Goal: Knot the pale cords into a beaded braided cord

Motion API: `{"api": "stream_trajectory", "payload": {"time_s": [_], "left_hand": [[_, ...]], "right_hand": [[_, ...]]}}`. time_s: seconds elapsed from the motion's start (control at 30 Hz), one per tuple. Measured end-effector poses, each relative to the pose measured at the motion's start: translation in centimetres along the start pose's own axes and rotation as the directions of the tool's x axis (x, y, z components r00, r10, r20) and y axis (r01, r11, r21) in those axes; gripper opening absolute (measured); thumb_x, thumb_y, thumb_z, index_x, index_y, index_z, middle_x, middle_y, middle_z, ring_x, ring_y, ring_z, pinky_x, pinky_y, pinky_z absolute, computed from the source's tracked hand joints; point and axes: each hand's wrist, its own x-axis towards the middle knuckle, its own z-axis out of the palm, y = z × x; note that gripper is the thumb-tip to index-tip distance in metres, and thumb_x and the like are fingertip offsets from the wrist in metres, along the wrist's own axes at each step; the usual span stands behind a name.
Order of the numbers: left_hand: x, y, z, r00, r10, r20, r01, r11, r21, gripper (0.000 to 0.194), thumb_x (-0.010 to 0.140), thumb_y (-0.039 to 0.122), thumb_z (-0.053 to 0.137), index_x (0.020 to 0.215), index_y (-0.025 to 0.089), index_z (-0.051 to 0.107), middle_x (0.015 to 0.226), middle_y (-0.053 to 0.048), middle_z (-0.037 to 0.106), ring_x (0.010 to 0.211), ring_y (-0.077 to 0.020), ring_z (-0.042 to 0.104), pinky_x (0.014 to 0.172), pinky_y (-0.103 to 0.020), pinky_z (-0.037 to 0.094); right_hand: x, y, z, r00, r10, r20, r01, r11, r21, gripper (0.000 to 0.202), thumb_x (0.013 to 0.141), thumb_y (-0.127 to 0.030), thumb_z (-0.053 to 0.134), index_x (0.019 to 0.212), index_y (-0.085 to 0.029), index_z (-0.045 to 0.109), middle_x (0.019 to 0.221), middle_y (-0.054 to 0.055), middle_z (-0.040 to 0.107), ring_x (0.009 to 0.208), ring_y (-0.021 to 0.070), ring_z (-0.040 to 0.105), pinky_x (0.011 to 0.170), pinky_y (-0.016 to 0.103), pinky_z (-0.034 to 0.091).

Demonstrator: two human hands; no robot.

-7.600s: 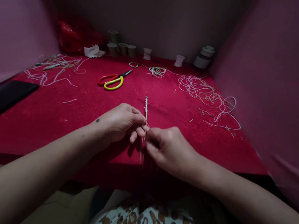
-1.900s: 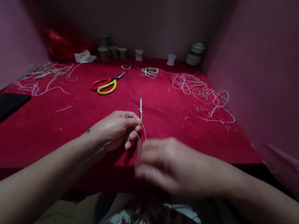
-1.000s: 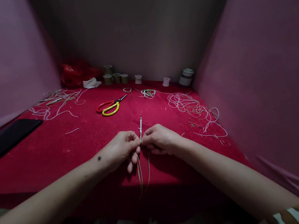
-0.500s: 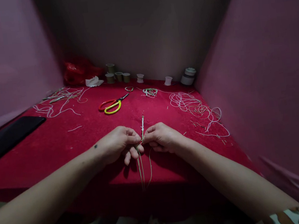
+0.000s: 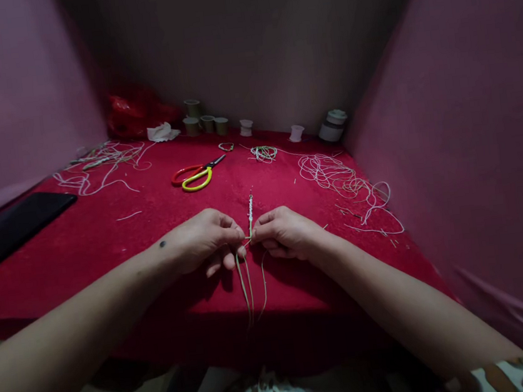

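Note:
A short braided cord [image 5: 251, 211], white at its far part and green nearer me, points away from me over the red cloth. At its near end my left hand [image 5: 216, 239] pinches thin cord strands between thumb and forefinger, its other fingers loosely curled. My right hand [image 5: 281, 233] is closed in a pinch at the green end of the braid, just right of the left fingertips. Loose green strands [image 5: 249, 285] hang from below the fingers toward the table's front edge. The exact crossing of strands between the fingertips is too small to make out.
Scissors [image 5: 197, 177] with red and yellow handles lie beyond the hands. Tangled cords [image 5: 329, 174] spread at right, more cords [image 5: 107, 166] at left. A black flat object [image 5: 15, 230] lies at the left edge. Thread spools [image 5: 192, 126] and a white jar [image 5: 333, 126] stand along the back wall.
My fingertips have drawn slightly apart, and a short strand now shows stretched between them. The whole scene sits a little higher in view.

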Motion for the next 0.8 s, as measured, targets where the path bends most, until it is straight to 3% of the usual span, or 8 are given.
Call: {"api": "stream_trajectory", "payload": {"time_s": [0.33,0.6,0.7,0.8], "left_hand": [[-0.3,0.2,-0.3,1.000,-0.013,0.007,0.013,0.999,0.042,0.017,0.073,0.017,0.054,0.059,0.016,0.063,0.041,-0.002,0.060,0.024,-0.0076,0.042,0.026,-0.017,0.029],[-0.5,0.3,1.2,0.973,0.076,-0.216,-0.013,0.960,0.280,0.019,0.075,0.025,0.052,0.056,0.021,0.052,0.031,0.005,0.042,0.023,-0.0095,0.033,0.027,-0.022,0.021],[-0.8,-0.3,2.6,0.941,0.222,-0.255,-0.096,0.899,0.427,0.018,0.077,0.027,0.050,0.061,0.021,0.055,0.040,0.003,0.048,0.033,-0.0114,0.042,0.035,-0.023,0.029],[-1.2,-1.1,3.9,0.869,0.418,-0.264,-0.151,0.733,0.664,0.016,0.079,0.025,0.047,0.066,0.019,0.055,0.057,-0.003,0.059,0.052,-0.0165,0.055,0.050,-0.026,0.037]], "right_hand": [[-0.2,-0.5,0.2,1.000,0.016,0.004,-0.016,1.000,0.023,0.025,0.073,-0.013,0.060,0.056,-0.018,0.041,0.039,-0.010,0.035,0.026,0.0036,0.028,0.025,0.017,0.017],[-0.4,-0.7,0.6,0.998,0.045,-0.044,-0.043,0.998,0.039,0.026,0.071,-0.012,0.061,0.056,-0.017,0.041,0.039,-0.009,0.036,0.027,0.0026,0.030,0.028,0.015,0.021],[-0.5,-0.9,0.8,0.997,0.050,-0.059,-0.049,0.999,0.021,0.025,0.072,-0.010,0.058,0.055,-0.017,0.041,0.038,-0.008,0.036,0.027,0.0036,0.031,0.027,0.016,0.018],[-0.5,-0.9,0.8,0.996,0.058,-0.067,-0.052,0.995,0.086,0.023,0.071,-0.006,0.054,0.054,-0.016,0.043,0.039,-0.008,0.036,0.028,0.0029,0.031,0.028,0.015,0.021]]}}
